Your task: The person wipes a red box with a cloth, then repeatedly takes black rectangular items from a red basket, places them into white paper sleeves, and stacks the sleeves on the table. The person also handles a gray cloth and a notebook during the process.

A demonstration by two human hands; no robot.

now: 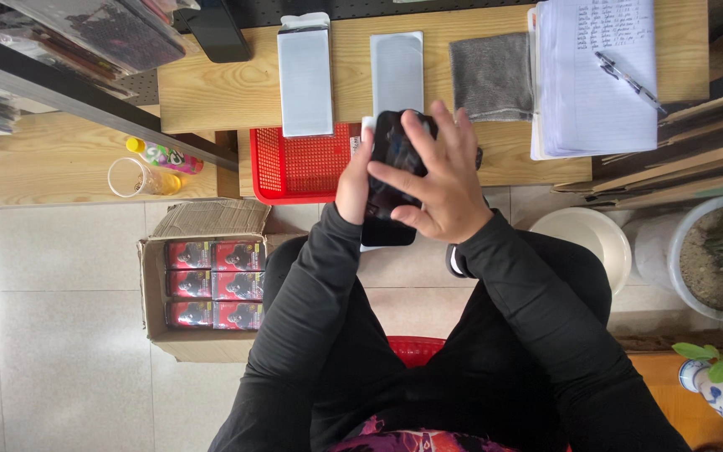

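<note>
Black phone [391,180]: a flat, dark, glossy slab, held upright-tilted over your lap, just in front of the red mesh tray [294,163]. All places below are given from that tray.

- Holding: your left hand [353,186] grips the phone's left edge from behind; your right hand [441,180] lies spread across its face, fingers [412,138] splayed and pressing on the glass. Both hands are closed on the phone, neither empty.
- Handling, as a judgement: light for its size, rigid, with a smooth face that is likely slippery and will take fingerprints. Glass front, so treat it as fragile; tiled floor lies below. Take it by the long edges, thumb one side, fingers the other, not by the face.
- A white strip shows at the phone's top and bottom edges; what it is cannot be told.

Surroundings:
- Two flat white-grey packets, one [305,75] just behind the tray on the wooden surface [211,92], the other [397,71] behind and to its right.
- Grey cloth [491,75], further right of the tray, folded flat.
- Notebook [596,75] with a pen [629,79] on it, well to the right.
- Cardboard box [207,285] of small red packs, on the floor in front of and left of the tray.
- Clear cup [131,177] and a small bottle [165,156], left of the tray.
</note>
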